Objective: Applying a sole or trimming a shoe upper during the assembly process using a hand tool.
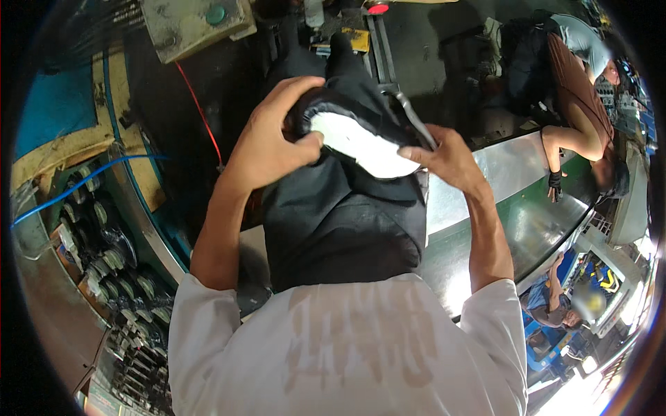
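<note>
Over my lap I hold a black shoe (340, 104) with its pale, sole-shaped underside (361, 144) turned up. My left hand (274, 142) grips one end, fingers round the dark side and thumb on the pale edge. At the other end my right hand (451, 159) presses its thumb on the pale face. A slim metal hand tool (415, 119) with a bent end lies between that hand's thumb and fingers, along the shoe's dark side. Its exact kind is not clear. The right fingers are partly hidden.
Rows of dark shoes (114, 249) fill a rack at left, near a blue hose (90, 177). A machine box with a green button (216, 14) stands ahead. At right runs a metal-edged bench (485, 180); a co-worker's gloved hand (555, 186) is over it. Another person (555, 305) is farther back.
</note>
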`<state>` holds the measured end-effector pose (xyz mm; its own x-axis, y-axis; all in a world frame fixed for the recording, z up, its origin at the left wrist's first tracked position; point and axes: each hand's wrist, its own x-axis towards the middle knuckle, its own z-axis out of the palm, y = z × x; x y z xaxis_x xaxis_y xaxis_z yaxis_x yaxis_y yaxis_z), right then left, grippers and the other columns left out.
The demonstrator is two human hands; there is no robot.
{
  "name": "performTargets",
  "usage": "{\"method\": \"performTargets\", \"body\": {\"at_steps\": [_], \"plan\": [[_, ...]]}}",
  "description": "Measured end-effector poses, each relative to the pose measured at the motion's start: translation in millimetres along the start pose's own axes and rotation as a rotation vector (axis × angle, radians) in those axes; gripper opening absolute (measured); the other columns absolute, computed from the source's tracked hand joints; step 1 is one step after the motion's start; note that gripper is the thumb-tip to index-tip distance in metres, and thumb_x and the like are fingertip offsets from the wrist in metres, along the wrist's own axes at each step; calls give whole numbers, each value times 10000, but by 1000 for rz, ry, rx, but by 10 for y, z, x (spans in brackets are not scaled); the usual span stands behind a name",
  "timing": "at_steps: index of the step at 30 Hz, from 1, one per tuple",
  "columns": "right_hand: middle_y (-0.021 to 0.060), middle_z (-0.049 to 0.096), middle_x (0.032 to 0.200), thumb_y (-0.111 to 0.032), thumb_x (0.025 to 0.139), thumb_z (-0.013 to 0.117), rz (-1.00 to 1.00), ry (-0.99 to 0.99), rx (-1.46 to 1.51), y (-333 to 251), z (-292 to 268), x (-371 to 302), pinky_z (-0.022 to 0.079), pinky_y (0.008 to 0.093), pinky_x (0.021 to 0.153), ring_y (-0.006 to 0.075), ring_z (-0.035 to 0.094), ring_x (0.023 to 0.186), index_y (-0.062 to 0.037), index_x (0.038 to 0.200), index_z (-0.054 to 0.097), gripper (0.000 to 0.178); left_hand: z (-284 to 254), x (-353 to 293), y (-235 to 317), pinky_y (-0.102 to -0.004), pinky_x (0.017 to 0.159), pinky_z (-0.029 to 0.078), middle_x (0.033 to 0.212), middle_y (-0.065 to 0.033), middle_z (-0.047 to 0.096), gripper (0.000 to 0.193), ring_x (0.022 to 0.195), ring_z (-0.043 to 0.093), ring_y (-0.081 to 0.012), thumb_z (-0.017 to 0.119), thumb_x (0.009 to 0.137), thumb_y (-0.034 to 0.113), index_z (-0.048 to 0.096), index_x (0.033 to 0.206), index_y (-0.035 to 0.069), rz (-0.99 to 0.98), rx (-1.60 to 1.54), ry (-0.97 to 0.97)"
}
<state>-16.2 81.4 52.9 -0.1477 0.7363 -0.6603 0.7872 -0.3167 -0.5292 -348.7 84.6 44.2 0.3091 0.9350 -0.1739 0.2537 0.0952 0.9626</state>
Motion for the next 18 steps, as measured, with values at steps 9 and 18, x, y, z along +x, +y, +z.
{"method": "performTargets", "body": {"at_steps": [9,18], "plan": [[126,768,1026,-401,918,878,-61,260,789,251,826,-764,587,349,784,174,701,909,53,1255,727,585,1102,-8,124,-377,1115,461,1512,-143,493,992,1312,560,-233,837,844,143,282,1659,31,-33,-355,0],[160,701,722,-344,1110,609,-84,392,577,718,637,-906,548,406,622,244,705,638,65,1023,707,430,1327,-5,15,-371,1128,465,1483,-168,549,892,1338,565,-231,741,939,80,251,1679,-4,-483,-125,-110]]}}
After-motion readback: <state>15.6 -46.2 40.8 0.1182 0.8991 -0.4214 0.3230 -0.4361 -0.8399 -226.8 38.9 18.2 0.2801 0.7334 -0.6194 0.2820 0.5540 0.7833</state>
